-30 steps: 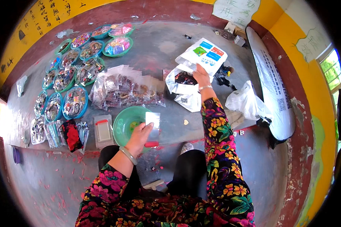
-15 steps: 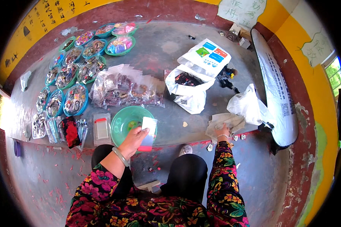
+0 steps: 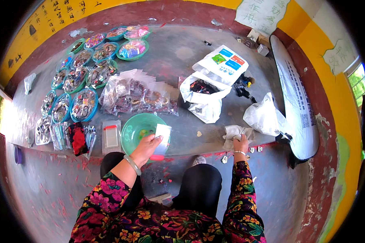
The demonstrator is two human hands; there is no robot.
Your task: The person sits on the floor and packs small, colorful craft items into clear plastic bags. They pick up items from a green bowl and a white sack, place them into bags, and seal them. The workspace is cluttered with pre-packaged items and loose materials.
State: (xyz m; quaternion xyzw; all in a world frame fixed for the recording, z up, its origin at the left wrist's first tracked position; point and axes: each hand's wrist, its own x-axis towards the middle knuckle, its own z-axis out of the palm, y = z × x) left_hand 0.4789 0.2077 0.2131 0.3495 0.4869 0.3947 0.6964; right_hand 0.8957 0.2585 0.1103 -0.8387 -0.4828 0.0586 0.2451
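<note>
We pinch a flat, red-edged plastic bag point(image 3: 163, 131) in our left hand point(image 3: 143, 149) at the right rim of the green basin point(image 3: 128, 134); well right of that basin, our right hand point(image 3: 241, 145) grips a crumpled pale sheet point(image 3: 232, 132).

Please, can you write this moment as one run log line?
left hand: holds red-edged packet near green bowl | right hand: on crumpled sheet, grip unclear | beyond: open white bag, dark contents
</note>
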